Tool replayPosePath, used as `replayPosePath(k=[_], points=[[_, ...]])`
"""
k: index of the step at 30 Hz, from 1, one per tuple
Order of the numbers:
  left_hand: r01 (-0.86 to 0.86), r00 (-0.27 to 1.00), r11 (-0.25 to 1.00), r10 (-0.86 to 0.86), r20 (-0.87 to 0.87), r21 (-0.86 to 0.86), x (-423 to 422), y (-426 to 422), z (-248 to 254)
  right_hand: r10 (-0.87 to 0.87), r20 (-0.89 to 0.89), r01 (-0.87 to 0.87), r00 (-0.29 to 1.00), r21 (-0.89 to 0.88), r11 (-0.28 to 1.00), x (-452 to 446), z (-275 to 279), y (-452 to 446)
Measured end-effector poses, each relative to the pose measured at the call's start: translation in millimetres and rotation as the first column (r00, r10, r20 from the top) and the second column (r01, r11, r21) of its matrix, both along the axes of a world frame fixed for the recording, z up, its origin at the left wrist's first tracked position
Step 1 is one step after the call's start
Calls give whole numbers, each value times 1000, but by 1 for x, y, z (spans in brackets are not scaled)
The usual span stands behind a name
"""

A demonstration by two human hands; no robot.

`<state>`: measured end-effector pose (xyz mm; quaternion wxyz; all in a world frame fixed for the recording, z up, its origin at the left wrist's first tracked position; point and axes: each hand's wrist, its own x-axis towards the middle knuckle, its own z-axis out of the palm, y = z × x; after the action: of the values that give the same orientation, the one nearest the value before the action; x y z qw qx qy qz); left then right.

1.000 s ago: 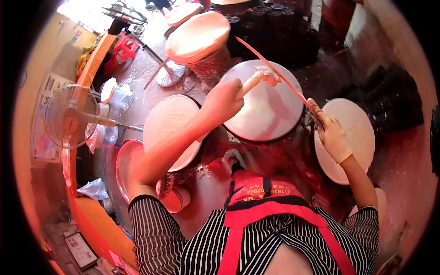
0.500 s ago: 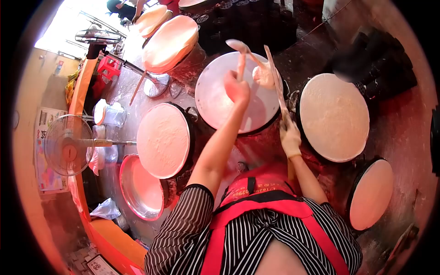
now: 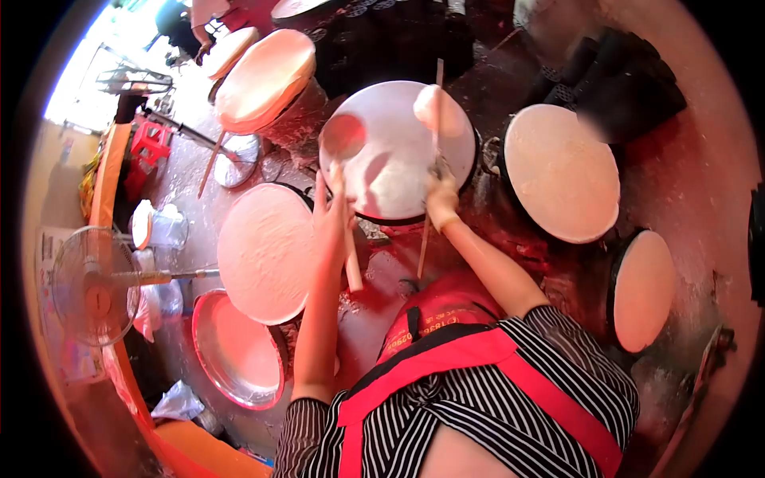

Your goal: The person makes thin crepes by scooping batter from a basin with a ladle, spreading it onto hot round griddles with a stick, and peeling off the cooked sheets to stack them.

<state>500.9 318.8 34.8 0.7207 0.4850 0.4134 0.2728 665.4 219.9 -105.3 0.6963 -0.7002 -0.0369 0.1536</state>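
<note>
gripping a ladle (image 3: 344, 137) in the left hand (image 3: 333, 213), at the left of a round griddle (image 3: 386, 119); clasping a long thin stick (image 3: 439, 76) in the gloved right hand (image 3: 442, 195), seen across a white lump (image 3: 425, 107) on that same griddle.

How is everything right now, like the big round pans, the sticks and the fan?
Front griddle: whitish, pale lump showing at its far right
Ladle: gripped in the left hand
Stick: gripped in the right hand
Left griddle: covered in a pale layer
Right griddle: covered
Lower-right griddle: covered
Fan: guard on, spinning unclear
</note>
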Motion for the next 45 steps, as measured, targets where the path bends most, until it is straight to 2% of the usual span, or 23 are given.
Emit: replayPosePath(k=[1, 2, 4, 7, 8, 9, 10, 12, 14, 17, 19, 22, 23, 26, 29, 31, 32, 35, 38, 40, 41, 43, 45], points=[[4, 1000, 999, -5, -18, -38, -16, -7, -1, 28, 43, -23, 999, -100, 995, -1, 25, 14], [14, 999, 997, -16, -33, -77, -31, -12, -3, 67, -175, -95, 982, -154, 983, -1, 65, 21], [34, 998, 993, -40, -43, -117, -65, -19, -16, 240, -179, -278, 954, -235, 931, 14, 50, 37], [143, 980, 986, -153, -124, -90, -111, -38, -13, 426, -408, -374, 808, 204, 905, 18, 76, 8], [144, 974, 987, -154, -166, -70, -123, -44, -11, 390, -410, -350, 824, 172, 921, 15, 77, -6], [144, 966, 988, -151, -208, -48, -135, -48, -10, 303, -307, -265, 902, 161, 951, 10, 64, -21], [117, 978, 990, -130, -162, -84, -147, -52, -12, 213, -196, -183, 957, 160, 970, 5, 46, -32], [50, 995, 986, -63, -75, -159, -166, -61, -14, 51, -235, -44, 971, 31, 999, -4, 35, -43], [-32, 999, 979, 22, -50, -199, -174, -68, -12, 89, -205, -95, 975, -21, 995, -10, 33, -37], [-130, 991, 965, 130, -13, -227, -184, -76, -16, 154, 145, -135, 977, -134, 982, 19, -34, 17], [-198, 980, 951, 190, -56, -237, -183, -84, -10, 204, -86, -217, 975, -199, 956, 1, 35, 32], [-247, 969, 941, 234, -83, -233, -181, -98, -8, 373, -63, -377, 926, -235, 896, 3, 50, 51], [-259, 966, 937, 249, -73, -235, -178, -104, -7, 467, -80, -473, 880, -218, 854, 9, 41, 51], [-306, 951, 920, 307, -34, -246, -162, -120, -5, 657, -350, -713, 668, -46, 700, 28, 89, 5], [-356, 929, 895, 369, -1, -269, -151, -137, -10, 553, -224, -554, 802, 65, 830, 71, 46, -41], [-379, 918, 881, 396, 5, -283, -143, -151, -11, 438, -197, -451, 877, -25, 892, 84, 46, -44], [-402, 907, 868, 421, 2, -291, -137, -158, -9, 397, -151, -419, 905, -169, 892, 91, 46, -43], [-462, 876, 835, 483, -5, -298, -114, -181, -4, 638, 82, -631, 766, -96, 770, 116, -36, 4], [-514, 836, 795, 548, 18, -322, -97, -200, -2, 755, 175, -728, 632, -200, 655, 98, -7, 31], [-543, 812, 768, 583, 20, -340, -91, -209, -2, 815, 101, -773, 571, -268, 575, 82, 30, 22], [-554, 802, 758, 597, 25, -346, -90, -212, -2, 847, 167, -774, 505, -346, 530, 86, 21, 12], [-586, 779, 735, 626, 9, -341, -90, -216, 1, 933, -29, -924, 358, -152, 350, 100, 41, -23], [-620, 753, 706, 658, -5, -342, -95, -220, 2, 926, -280, -965, 255, -130, 227, 128, 90, -60]])
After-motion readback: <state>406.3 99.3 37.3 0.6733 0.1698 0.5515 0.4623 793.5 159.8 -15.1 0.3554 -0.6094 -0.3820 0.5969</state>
